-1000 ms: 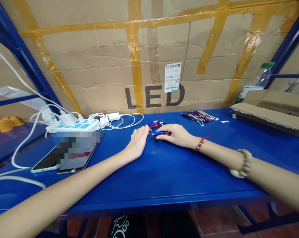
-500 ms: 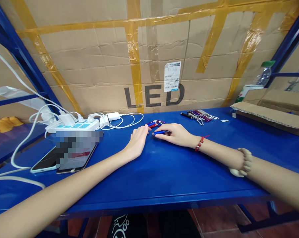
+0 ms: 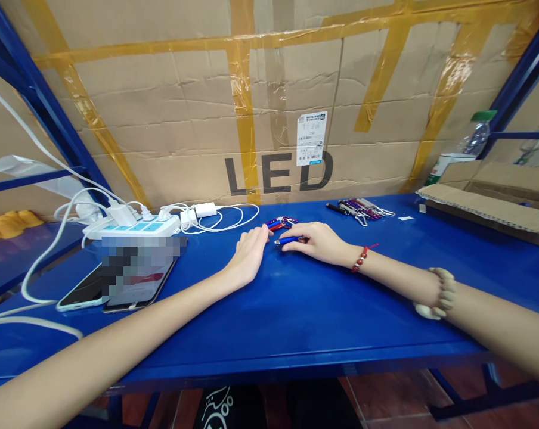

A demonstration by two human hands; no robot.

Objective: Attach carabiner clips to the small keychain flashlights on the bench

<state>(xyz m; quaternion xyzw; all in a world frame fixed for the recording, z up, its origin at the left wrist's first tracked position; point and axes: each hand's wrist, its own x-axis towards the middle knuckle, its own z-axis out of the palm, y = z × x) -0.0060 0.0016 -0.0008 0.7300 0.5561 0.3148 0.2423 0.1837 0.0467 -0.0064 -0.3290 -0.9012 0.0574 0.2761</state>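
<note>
In my right hand [image 3: 316,241], a slim blue tube with a silver end [image 3: 290,240], resembling a keychain flashlight, is pinched between thumb and fingers. It points left, just above the blue table. My left hand [image 3: 247,253] rests on its edge on the tabletop, fingers stretched out and holding nothing I can see. Beyond its fingertips lies a small group of blue and red tubes with clips [image 3: 281,223], partly hidden by both hands.
Farther right lie several similar tubes with metal clips [image 3: 361,208]. An opened cardboard box [image 3: 493,205] and a plastic bottle [image 3: 475,134] stand at the right. On the left are two phones [image 3: 139,286], a power strip [image 3: 157,226] and white cables. A large carton [image 3: 180,119] backs the table [image 3: 273,322].
My right thumb has shifted slightly, so more of the blue tube shows. My left hand has stayed in place.
</note>
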